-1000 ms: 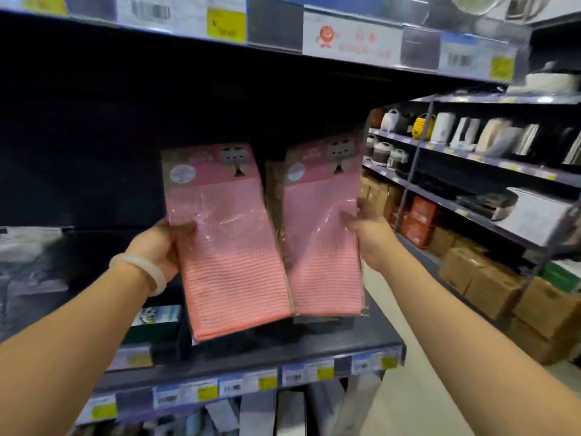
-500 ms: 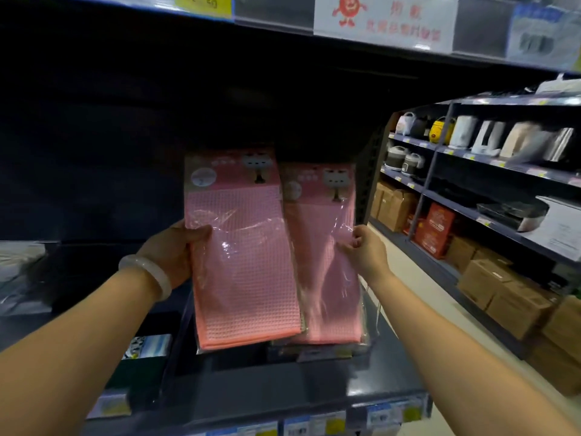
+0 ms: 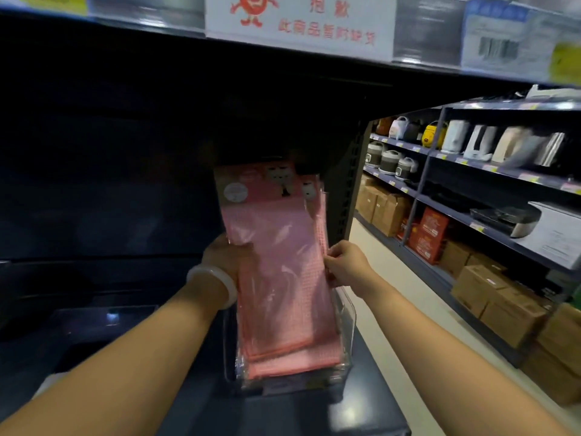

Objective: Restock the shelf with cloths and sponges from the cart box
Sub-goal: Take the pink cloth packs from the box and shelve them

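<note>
Holding the pink cloth packs (image 3: 276, 278) upright between them, both hands grip the stack — the left hand (image 3: 224, 256) clasps its left edge with the thumb laid across the front wrapper, and the right hand (image 3: 347, 265) pinches the right edge with curled fingers. The packs overlap, one behind the other, and their lower ends sit inside a clear plastic bin (image 3: 344, 335) on the dark shelf (image 3: 361, 401). A pale bracelet (image 3: 215, 283) circles the left wrist. Above hangs a white sign (image 3: 298, 23) with red print — to the right, across the aisle, shelves carry small appliances (image 3: 434, 133) and cardboard boxes (image 3: 490, 294).
</note>
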### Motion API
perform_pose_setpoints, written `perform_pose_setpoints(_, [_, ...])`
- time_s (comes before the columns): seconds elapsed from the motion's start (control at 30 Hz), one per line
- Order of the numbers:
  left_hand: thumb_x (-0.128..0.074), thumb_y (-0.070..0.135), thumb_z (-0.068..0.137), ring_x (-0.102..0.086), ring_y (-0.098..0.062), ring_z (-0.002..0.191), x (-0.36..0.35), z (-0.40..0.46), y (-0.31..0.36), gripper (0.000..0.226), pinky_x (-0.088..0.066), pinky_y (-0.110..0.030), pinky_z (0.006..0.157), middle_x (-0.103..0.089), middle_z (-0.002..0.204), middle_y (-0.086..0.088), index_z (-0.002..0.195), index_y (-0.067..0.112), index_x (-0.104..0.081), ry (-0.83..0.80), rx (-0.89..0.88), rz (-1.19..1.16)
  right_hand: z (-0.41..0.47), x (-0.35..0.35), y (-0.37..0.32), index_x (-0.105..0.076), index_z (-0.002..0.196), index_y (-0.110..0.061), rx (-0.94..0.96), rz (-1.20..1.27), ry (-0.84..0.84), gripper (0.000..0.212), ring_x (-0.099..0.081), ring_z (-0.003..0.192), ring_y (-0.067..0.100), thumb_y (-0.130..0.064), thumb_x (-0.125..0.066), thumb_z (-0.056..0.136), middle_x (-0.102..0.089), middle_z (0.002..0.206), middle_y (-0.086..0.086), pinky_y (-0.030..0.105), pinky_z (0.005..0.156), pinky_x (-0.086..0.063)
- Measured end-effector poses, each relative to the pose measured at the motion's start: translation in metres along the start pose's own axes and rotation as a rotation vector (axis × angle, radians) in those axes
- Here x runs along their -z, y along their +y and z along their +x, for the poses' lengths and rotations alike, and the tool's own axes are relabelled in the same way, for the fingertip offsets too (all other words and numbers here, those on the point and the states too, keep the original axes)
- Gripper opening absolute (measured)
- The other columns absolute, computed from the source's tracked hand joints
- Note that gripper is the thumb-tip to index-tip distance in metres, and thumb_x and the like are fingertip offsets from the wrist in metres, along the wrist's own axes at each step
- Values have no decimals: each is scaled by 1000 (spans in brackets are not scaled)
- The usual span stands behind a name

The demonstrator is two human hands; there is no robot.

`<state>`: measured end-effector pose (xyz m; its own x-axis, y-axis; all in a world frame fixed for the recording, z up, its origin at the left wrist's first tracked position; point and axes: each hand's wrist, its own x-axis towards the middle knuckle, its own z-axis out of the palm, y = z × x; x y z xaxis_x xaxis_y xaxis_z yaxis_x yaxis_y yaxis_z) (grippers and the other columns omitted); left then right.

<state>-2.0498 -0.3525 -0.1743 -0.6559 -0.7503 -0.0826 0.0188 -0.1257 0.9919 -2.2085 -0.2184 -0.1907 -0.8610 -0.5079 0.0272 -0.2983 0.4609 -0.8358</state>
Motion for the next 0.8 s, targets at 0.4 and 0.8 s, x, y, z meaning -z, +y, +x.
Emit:
perform_pose_setpoints(0.4, [-63, 9, 80, -45, -38, 115, -46, -2, -34, 46, -43, -44, 97, -40, 129, -18, 125, 12, -54, 433, -190, 620, -15, -22, 16, -49, 83, -10, 175, 132, -21, 34, -44, 66, 13, -38, -38, 99, -42, 76, -1, 27, 62, -34])
perform_pose_setpoints(0.8, [-85, 28, 63, -67, -28, 87, -27, 5, -17, 65, -55, -40, 85, -69, 98, -13, 117, 4, -60, 146, 181, 87, 6, -32, 25, -53, 114, 0, 32, 354, -206, 63, -66, 85, 21, -36, -75, 67, -65, 102, 13, 28, 67, -54])
